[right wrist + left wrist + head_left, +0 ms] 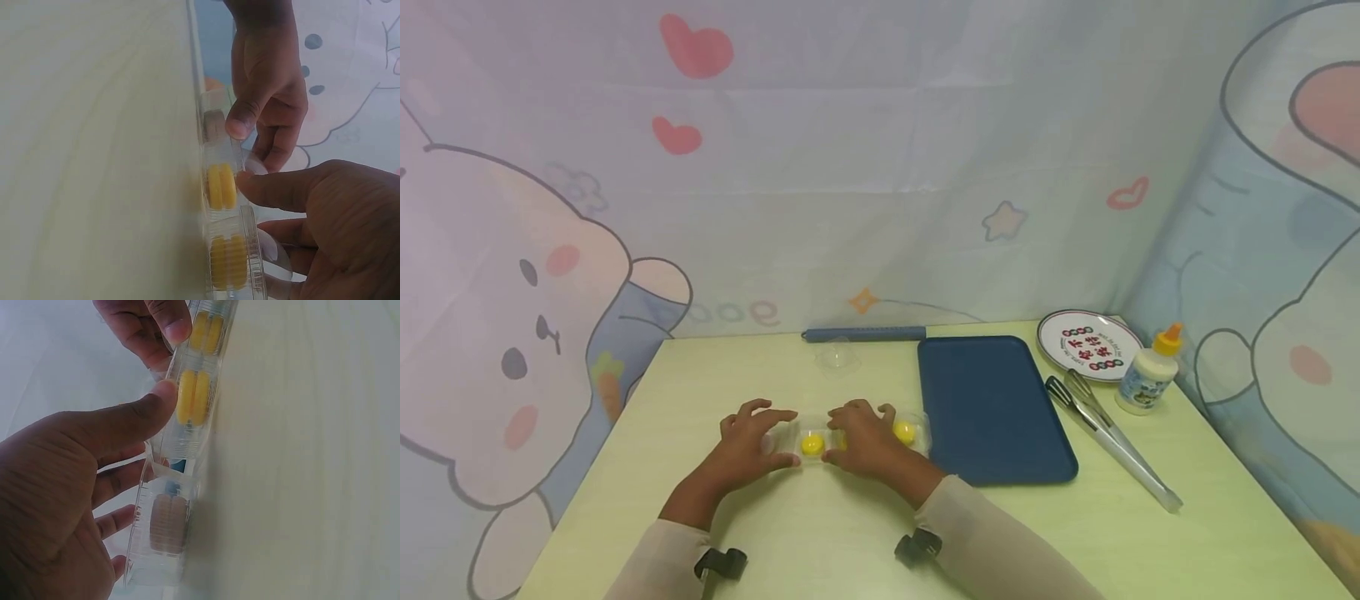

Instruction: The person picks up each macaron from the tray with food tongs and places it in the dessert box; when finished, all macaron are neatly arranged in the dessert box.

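My left hand (743,448) spans the left part of a row of clear plastic macaron boxes (178,450), thumb on the near side and fingers on the far side. A yellow macaron (812,445) shows between my hands. My right hand (871,442) holds the row farther right, thumb against the near edge, covering part of it. Another yellow macaron (904,432) sits at the right end. In the left wrist view, a brownish macaron (169,524) lies in the leftmost clear compartment, beneath my left palm.
Right of the boxes lies a dark blue tray (996,408). Beyond it are metal tongs (1120,450), a printed white plate (1078,367) and a bottle with an orange tip (1146,379). A clear plastic piece (837,358) and a blue-grey bar (865,334) lie at the back.
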Demonstrator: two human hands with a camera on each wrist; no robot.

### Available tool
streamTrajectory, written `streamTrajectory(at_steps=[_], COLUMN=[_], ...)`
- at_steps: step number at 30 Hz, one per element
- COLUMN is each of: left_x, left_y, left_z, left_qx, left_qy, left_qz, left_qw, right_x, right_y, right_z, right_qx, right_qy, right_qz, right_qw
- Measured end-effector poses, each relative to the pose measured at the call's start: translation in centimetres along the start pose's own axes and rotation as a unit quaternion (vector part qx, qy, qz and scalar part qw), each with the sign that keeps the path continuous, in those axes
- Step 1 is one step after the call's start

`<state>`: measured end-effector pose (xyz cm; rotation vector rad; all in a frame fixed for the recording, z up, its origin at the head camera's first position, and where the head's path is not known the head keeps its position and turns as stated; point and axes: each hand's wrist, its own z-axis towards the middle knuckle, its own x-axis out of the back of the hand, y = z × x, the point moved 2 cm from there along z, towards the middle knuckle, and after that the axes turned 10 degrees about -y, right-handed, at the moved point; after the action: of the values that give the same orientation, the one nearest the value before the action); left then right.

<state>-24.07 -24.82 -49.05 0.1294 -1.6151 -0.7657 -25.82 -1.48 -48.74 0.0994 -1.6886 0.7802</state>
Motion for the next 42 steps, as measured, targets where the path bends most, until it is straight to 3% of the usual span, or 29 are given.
streamTrajectory(at_steps=[11,21,26,31,37,42], left_x=[0.6,1.9,3.0,3.9,4.3,4.7], left_y=[0.7,1.1,1.4,1.9,1.5,1.8], left_z=[0.3,1.8,3.1,4.4,6.1,8.0], left_qx=[-0.049,-0.046,-0.020,0.009,0.045,0.066], left_qy=[-0.029,-0.067,-0.106,-0.157,-0.191,-0.212], left_qz=[0.013,0.017,-0.015,-0.048,-0.060,-0.065], left_qw=[0.9983,0.9966,0.9940,0.9864,0.9787,0.9729], right_x=[0.8,2.0,3.1,4.1,4.9,5.3], right_y=[0.0,0.8,1.4,2.3,3.5,4.6], right_z=[-0.2,0.3,1.3,2.2,3.4,4.5], right_qx=[0.014,0.010,0.004,-0.010,-0.034,-0.050], right_qy=[-0.007,-0.019,-0.020,-0.036,-0.056,-0.079], right_qz=[0.039,0.053,0.055,0.075,0.118,0.105], right_qw=[0.9991,0.9984,0.9983,0.9965,0.9909,0.9901])
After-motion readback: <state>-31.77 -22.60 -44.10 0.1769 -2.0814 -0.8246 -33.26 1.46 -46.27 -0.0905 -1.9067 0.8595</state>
